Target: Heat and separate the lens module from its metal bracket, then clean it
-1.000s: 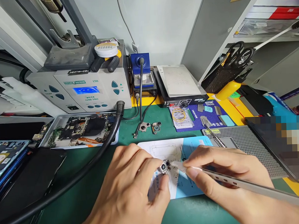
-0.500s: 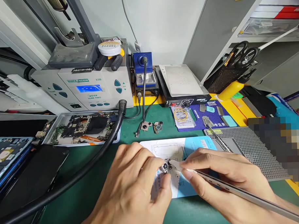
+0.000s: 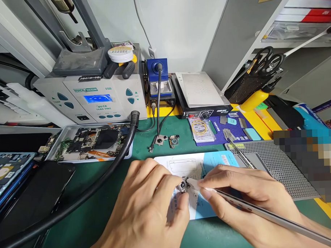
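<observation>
My left hand [image 3: 146, 208] pinches a small metal camera module [image 3: 183, 183] between thumb and fingers, just above a white and blue card [image 3: 200, 180] on the green mat. My right hand [image 3: 244, 199] grips a long silver pair of tweezers [image 3: 266, 214] like a pen. Its tip holds a small white strip [image 3: 194, 182] against the right side of the module. Both hands are closed on what they hold.
Two more camera modules [image 3: 167, 140] lie behind the card. A metal tray of circuit boards [image 3: 90, 143] and a black hose [image 3: 83, 195] sit left; a hot-air station [image 3: 96, 97], soldering stand [image 3: 160, 86] and hot plate [image 3: 199, 92] stand behind. A grey perforated pad [image 3: 275, 167] lies right.
The hands have barely shifted. The camera module has turned slightly in my left fingers, and the tweezer tip stays at its right side.
</observation>
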Available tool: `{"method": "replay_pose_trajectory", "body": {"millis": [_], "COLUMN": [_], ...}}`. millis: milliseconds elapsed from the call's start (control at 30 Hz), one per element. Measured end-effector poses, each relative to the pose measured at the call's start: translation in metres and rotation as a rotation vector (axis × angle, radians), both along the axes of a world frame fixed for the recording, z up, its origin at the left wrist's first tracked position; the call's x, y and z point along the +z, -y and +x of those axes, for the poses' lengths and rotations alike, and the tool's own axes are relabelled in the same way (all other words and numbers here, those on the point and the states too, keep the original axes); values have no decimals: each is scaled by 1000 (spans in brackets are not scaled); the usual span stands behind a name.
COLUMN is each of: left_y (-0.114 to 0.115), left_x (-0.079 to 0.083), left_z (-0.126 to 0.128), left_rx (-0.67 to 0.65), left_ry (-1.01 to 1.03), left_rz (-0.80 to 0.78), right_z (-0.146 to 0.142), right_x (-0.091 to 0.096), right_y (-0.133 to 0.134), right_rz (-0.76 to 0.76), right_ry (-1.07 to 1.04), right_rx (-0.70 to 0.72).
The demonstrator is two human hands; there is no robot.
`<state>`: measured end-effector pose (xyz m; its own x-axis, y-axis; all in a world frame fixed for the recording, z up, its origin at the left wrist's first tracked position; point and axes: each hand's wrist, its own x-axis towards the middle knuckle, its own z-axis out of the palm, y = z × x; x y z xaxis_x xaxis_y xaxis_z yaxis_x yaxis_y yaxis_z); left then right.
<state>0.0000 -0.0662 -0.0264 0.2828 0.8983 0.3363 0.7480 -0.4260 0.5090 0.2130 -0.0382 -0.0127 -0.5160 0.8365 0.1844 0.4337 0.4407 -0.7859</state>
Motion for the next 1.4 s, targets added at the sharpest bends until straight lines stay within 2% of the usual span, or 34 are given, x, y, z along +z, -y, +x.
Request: {"method": "replay_pose_trajectory", "body": {"millis": [400, 733, 967, 1233, 1400], "left_y": [-1, -2, -2, 0, 0], "left_x": [2, -1, -4, -1, -1], "left_z": [0, 1, -3, -2, -3], "left_rx": [-13, 0, -12, -22, -16], "left_ry": [3, -12, -4, -15, 41], "left_rz": [41, 18, 14, 13, 13], "right_z": [-2, 1, -1, -3, 2], "right_x": [3, 3, 2, 1, 5], "right_y": [-1, 1, -1, -3, -1], "right_rz": [0, -43, -21, -41, -122], "right_ry": [16, -3, 6, -8, -8], "right_rx": [-26, 7, -31, -7, -129]}}
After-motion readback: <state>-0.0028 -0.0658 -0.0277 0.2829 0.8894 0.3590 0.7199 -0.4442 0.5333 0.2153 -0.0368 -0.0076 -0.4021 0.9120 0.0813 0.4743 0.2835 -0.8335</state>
